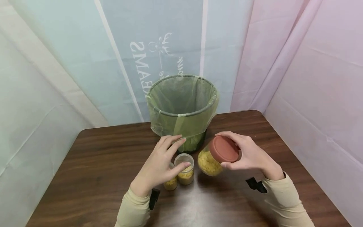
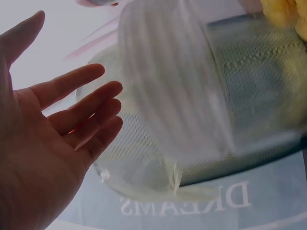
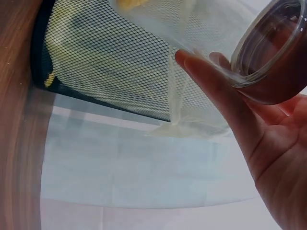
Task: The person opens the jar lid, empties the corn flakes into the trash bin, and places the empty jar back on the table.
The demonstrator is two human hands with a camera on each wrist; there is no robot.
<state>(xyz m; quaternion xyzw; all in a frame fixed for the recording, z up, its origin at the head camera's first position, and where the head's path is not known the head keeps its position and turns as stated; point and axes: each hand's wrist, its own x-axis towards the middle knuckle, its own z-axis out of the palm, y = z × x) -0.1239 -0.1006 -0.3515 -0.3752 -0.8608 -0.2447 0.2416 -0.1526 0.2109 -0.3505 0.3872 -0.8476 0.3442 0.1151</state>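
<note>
My right hand grips a clear jar of yellow pieces around its red lid. The jar is tilted, its lid towards the right hand. In the right wrist view, fingers and thumb wrap round the lidded end of the jar. My left hand hovers with fingers spread, holding nothing, over two smaller clear jars. One small jar has yellow contents and a clear rim; the other small jar is partly hidden by the left hand. The left wrist view shows a blurred ridged clear neck beside the fingers.
A green mesh bin lined with a translucent bag stands at the table's back, just behind the jars. Below lies a dark wooden table. Printed cloth curtains hang behind and at both sides.
</note>
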